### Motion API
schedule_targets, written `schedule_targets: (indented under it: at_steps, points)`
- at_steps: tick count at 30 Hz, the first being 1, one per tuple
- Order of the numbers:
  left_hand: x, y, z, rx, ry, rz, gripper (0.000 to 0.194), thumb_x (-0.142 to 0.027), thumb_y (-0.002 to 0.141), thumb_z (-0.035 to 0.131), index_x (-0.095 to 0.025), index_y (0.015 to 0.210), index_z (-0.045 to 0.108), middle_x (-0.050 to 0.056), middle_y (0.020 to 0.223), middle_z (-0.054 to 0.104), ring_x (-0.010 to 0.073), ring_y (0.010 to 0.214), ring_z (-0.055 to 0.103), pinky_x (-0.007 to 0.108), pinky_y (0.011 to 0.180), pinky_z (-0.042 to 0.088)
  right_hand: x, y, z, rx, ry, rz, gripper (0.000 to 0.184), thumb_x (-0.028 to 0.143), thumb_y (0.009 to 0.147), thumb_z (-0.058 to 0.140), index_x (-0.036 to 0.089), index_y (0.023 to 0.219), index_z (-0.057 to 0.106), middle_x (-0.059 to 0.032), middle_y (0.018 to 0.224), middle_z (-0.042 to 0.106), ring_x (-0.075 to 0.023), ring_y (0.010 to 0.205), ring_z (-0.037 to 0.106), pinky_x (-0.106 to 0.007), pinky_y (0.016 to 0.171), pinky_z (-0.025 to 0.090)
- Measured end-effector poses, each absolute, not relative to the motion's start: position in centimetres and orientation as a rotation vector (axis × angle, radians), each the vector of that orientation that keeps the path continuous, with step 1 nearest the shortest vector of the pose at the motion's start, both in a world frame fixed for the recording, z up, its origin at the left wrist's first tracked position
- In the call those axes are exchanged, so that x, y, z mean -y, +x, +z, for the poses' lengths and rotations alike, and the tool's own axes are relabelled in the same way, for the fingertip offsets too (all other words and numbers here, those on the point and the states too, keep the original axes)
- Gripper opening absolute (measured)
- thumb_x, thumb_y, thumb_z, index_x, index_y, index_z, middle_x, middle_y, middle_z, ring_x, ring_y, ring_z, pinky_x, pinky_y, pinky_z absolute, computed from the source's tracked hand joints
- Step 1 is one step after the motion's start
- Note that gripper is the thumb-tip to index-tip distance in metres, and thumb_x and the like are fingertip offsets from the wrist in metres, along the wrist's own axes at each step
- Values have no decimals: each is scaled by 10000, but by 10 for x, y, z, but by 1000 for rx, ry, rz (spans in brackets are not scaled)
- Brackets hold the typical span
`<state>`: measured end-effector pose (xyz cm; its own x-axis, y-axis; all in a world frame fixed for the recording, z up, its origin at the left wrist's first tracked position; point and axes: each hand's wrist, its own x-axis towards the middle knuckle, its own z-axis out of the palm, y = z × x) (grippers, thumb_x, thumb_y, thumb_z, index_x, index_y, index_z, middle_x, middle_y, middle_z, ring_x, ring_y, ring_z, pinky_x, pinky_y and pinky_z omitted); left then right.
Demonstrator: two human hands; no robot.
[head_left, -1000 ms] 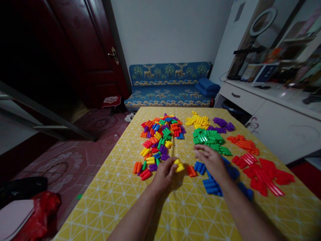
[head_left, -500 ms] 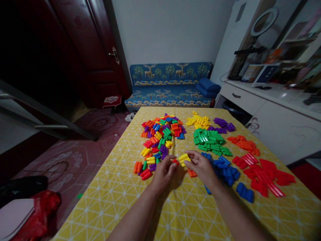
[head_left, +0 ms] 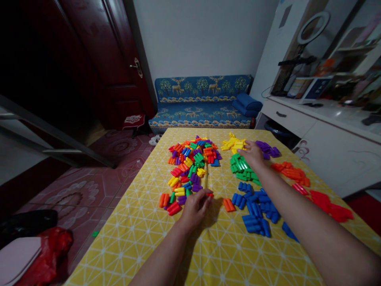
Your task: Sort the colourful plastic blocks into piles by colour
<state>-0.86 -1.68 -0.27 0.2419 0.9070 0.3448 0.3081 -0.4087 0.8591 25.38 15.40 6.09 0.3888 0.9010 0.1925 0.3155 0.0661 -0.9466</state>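
At the near middle of the bench (head_left: pixel 149 246), which is spread with a yellow cloth patterned in white lines, your left hand (head_left: pixel 197 206) has its fingertips pinched on a small red plastic piece (head_left: pixel 210 195), mostly hidden by them. Just right of it lies a ribbed orange plastic piece (head_left: pixel 229 205), and beyond that a loose pile of blue plastic pieces (head_left: pixel 256 210). At the right edge, partly behind your right forearm, you have a pile of glossy red plastic pieces (head_left: pixel 330 206). To the left, a heap of mixed-colour plastic pieces (head_left: pixel 190 159) runs from beside your left hand toward the far side.

Farther off on the right are an orange plastic pile (head_left: pixel 293 173) and a green plastic pile (head_left: pixel 242 167). Past the green one, your right hand (head_left: pixel 245 147) reaches to the right side of a yellow plastic pile (head_left: pixel 230 143), fingertips at its pieces; whether they grip one, you cannot tell. Right of that hand sits a purple plastic pile (head_left: pixel 268 149). Beyond the bench's far edge stands a blue patterned sofa (head_left: pixel 202 107), against a pale wall (head_left: pixel 199 39).
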Motion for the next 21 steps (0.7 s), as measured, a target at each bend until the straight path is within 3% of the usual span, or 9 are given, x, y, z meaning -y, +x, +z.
schedule_targets:
  at_steps: [3,6,10,13,18,21]
  points:
    - [17,-8,0,-1118,1882,1162,227,-272,960,504,-178,1062,684,71,925,748,176,819,691,267,730,514,-154,243,58,1255,-1434,475,671,266,702,724,188,1333,511,-166,1343,543,-260,1040,680,-393,841,585]
    - [17,-8,3,-1121,1905,1161,223,-259,960,503,-182,1056,689,69,915,754,176,811,698,269,729,519,-134,212,43,1617,-1377,415,488,198,817,562,188,1304,544,-149,1297,573,-236,1058,670,-388,833,587]
    - [19,-9,6,-1138,1972,1161,217,-241,962,495,-195,1023,697,61,908,760,170,811,706,260,724,522,-100,160,21,2001,-1307,458,400,50,758,547,204,1100,686,-75,1174,667,-187,1084,643,-355,971,523]
    - [20,-13,7,-1173,2102,1209,213,-221,953,499,-200,1040,692,62,912,757,167,813,700,257,718,514,-87,132,16,2171,-1335,433,504,-9,735,547,219,1161,690,-73,1267,641,-198,1223,557,-365,1087,423]
    - [20,-25,18,-1411,2302,1342,158,-224,899,553,-203,922,708,56,810,729,202,788,631,327,737,470,-86,115,19,2297,-1516,306,469,115,824,627,229,1279,629,-123,1371,543,-260,1277,487,-402,1062,410]
    - [18,-35,27,-1673,2286,1272,140,-207,849,574,-223,890,707,48,841,727,238,870,600,389,816,431,-84,113,25,2335,-1583,238,402,162,844,636,252,1236,638,-107,1287,569,-249,1221,508,-361,990,442]
